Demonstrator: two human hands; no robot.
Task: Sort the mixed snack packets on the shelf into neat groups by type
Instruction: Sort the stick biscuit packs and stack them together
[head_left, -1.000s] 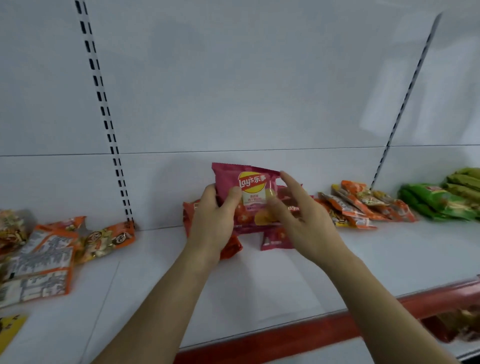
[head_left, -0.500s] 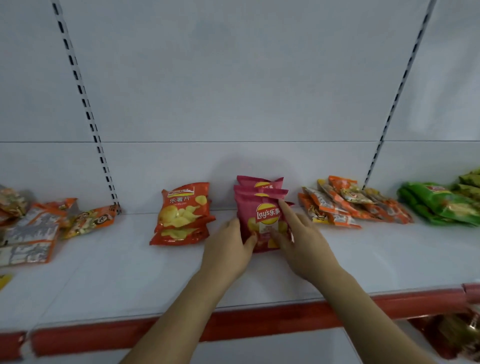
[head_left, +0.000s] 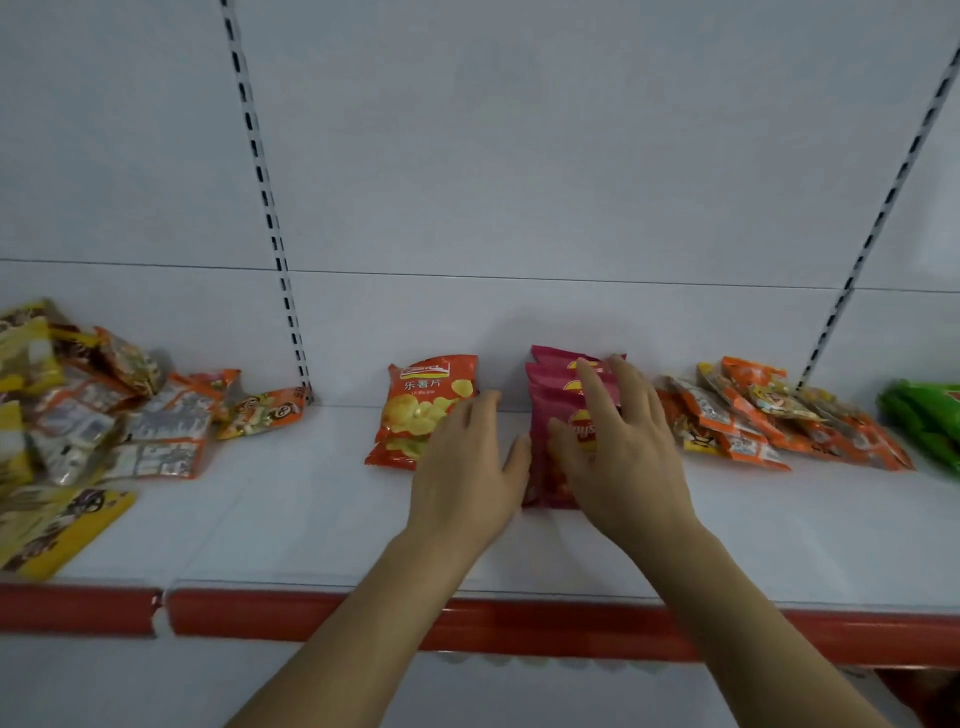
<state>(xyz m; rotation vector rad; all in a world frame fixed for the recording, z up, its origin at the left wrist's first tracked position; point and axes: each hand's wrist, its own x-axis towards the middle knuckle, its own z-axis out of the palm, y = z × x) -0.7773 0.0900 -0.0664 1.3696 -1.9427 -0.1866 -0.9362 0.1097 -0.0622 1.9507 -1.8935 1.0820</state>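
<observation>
A stack of pink Lay's chip packets (head_left: 550, 415) lies flat in the middle of the white shelf (head_left: 311, 519). My right hand (head_left: 618, 447) rests on top of the stack with fingers spread and straight. My left hand (head_left: 467, 467) lies flat beside the stack's left edge, its thumb against the packets. To the left of it sits a small stack of orange chip packets (head_left: 423, 405), partly covered by my left fingers.
A loose heap of mixed orange, white and yellow packets (head_left: 104, 415) fills the shelf's left end. Small orange packets (head_left: 769, 421) lie fanned to the right, green packets (head_left: 924, 415) beyond them. A red rail (head_left: 363, 618) edges the shelf front.
The pink packet I held up in both hands has been laid on the pink stack. Both hands have flattened, the right one sliding onto the stack. The camera has swung left.
</observation>
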